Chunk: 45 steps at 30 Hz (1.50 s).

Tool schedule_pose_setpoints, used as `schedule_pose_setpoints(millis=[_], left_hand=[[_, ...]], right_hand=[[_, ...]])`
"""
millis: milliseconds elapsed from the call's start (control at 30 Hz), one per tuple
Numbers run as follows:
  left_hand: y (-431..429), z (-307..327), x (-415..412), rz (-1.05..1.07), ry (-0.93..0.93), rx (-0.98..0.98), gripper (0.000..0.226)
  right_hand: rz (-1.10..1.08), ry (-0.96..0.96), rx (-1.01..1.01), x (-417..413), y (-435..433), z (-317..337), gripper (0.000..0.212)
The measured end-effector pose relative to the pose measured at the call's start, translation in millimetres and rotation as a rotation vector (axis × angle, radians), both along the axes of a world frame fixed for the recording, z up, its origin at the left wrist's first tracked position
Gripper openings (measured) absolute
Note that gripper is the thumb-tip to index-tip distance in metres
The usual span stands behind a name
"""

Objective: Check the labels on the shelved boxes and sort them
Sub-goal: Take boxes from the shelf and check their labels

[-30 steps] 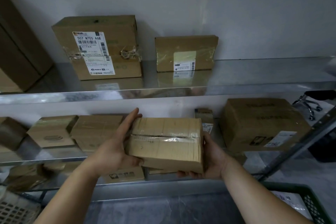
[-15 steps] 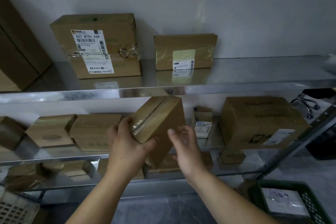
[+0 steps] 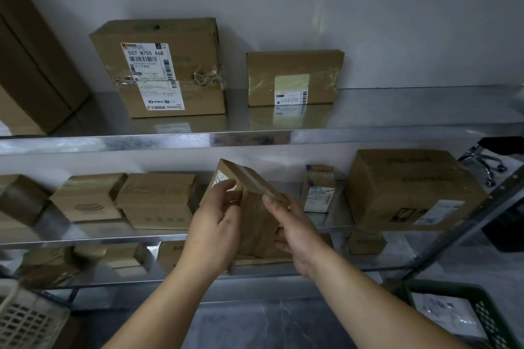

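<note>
You grip a box [image 3: 256, 218] tilted before the mid shelf's [image 3: 337, 221] front edge, L hand [image 3: 217, 225] and R hand [image 3: 296, 231] both curled round it. Label check under way; next: turn its label [image 3: 220, 179] fully into view.

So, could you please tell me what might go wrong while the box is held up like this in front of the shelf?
1. The held box is tilted on end between the left hand and right hand; it could slip onto the lower-shelf boxes.
2. Left fingers lie over part of its label, so it may be misread.
3. The narrow upright box stands near the right hand and could be knocked over.
</note>
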State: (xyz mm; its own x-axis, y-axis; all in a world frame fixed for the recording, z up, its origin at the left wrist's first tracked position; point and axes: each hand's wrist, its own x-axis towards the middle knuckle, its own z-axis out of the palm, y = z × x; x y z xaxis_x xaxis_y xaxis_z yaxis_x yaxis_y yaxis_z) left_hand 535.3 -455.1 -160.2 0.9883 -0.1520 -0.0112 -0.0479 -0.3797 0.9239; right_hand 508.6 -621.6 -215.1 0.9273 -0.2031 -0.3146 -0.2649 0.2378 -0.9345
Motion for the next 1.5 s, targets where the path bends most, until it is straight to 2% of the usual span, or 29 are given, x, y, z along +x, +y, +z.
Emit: schedule_pose_setpoints(millis=[167, 333, 433, 533, 633, 733, 833, 900, 1033, 1200, 1367, 1500], left_hand=[[-4.8, 2.6, -3.4, -0.025, 0.000, -0.020, 0.047], [-10.9, -8.8, -11.6, -0.100, -0.028, -0.041, 0.058], [-13.1, -11.2, -16.1, -0.168, -0.004, -0.069, 0.064], [-11.0, -14.6, -13.7, -0.235, 0.012, -0.071, 0.069], [-0.3, -13.5, -1.1, -0.224, -0.147, 0.099, 0.072], [17.9, -11.7, 23.1, -0.254, -0.384, 0.377, 0.104], [28.7, -6.4, 41.7, -0.471, -0.346, 0.662, 0.144], [30.5, -6.2, 48.8, -0.585, -0.272, 0.742, 0.155], [29.8, -9.2, 53.6, -0.676, -0.129, 0.604, 0.155], [30.1, -21.9, 55.2, -0.634, -0.118, 0.379, 0.144], [38.3, -34.5, 61.4, -0.552, -0.020, 0.194, 0.143], [47.5, -49.1, 65.3, -0.455, 0.061, 0.038, 0.141]], right_hand=[[-0.033, -0.045, -0.013, 0.0, -0.6, 1.4, 0.121], [-0.127, -0.113, -0.111, 2.8, -12.2, -1.2, 0.100], [-0.159, -0.140, -0.165, 3.4, -20.7, -2.8, 0.095], [-0.141, -0.151, -0.235, 3.0, -30.2, -4.2, 0.099], [-0.021, -0.145, -0.426, 3.1, -42.6, -0.5, 0.114], [0.192, -0.108, -0.681, 2.8, -56.9, 15.2, 0.126], [0.462, -0.105, -0.817, 1.1, -65.0, 42.8, 0.125], [0.598, -0.118, -0.901, 3.7, -66.8, 57.8, 0.121], [0.702, -0.144, -0.940, 13.4, -67.9, 74.8, 0.116], [0.647, -0.223, -0.843, 18.6, -73.8, 71.0, 0.118], [0.360, -0.306, -0.659, 16.1, -76.0, 52.3, 0.117], [0.092, -0.226, -0.324, 7.9, -76.7, 19.1, 0.126]])
